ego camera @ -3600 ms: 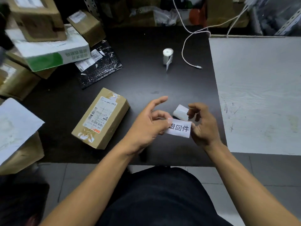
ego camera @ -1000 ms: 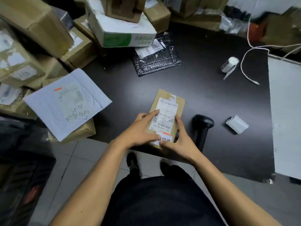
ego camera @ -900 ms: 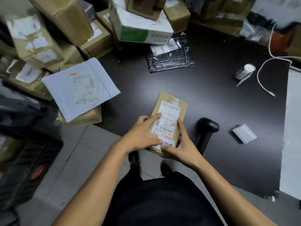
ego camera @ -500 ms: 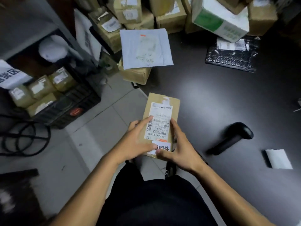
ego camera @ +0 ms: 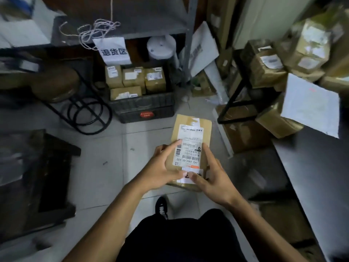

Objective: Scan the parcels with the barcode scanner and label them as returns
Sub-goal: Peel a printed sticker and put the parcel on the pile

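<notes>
Lifted off the dark table since earlier, parcel (ego camera: 190, 146) now held over floor, short of black crate (ego camera: 143, 108). Left hand (ego camera: 162, 169) and right hand (ego camera: 211, 176) gripping its sides, thumbs pressing return label (ego camera: 186, 170).

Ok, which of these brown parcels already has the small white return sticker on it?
The parcel held in both hands; the return sticker sits under its shipping label.

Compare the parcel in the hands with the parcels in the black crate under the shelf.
The held parcel is carried over the floor, gripped by the left hand and right hand; the crate parcels sit packed together in the black crate. The held one's shipping label is large and readable; theirs look smaller and blurred. All are brown cardboard with white labels.
</notes>
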Tool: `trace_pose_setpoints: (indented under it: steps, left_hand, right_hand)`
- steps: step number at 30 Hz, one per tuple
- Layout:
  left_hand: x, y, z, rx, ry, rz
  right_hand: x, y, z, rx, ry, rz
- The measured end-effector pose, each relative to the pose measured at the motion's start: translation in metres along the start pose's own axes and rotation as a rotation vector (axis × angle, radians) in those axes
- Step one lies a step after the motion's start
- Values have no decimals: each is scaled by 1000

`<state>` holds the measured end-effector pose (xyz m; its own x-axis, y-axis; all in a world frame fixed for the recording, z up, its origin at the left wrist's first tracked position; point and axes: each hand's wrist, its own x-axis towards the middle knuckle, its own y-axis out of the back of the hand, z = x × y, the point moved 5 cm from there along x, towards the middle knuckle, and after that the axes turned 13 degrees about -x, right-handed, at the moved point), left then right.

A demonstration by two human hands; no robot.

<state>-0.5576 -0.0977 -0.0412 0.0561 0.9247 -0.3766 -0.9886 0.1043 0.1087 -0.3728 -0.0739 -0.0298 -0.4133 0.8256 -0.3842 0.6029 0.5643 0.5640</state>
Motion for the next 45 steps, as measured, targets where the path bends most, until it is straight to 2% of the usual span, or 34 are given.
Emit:
trace_pose_setpoints:
  steps: [9, 23, 28, 35, 40, 45]
  left_hand:
    - [34, 123, -10, -83, 15, 178]
    - [213, 250, 16, -161, 190, 373]
    - [258, 288, 11, -238, 197, 486]
    - [311, 341, -29, -430, 248, 560]
    - [363, 373, -68, -528, 252, 697]
    - [417, 389, -127, -575, 316, 830]
  right_hand:
    - [122, -43, -75, -49, 96, -143]
    - [383, -13, -133, -143, 137, -397]
    - [466, -12, -166, -277, 206, -543]
    - [584, -46, -202, -460, 242, -888]
    - [670, -93, -209, -586, 223, -1022]
    - [751, -145, -188, -678, 249, -1158]
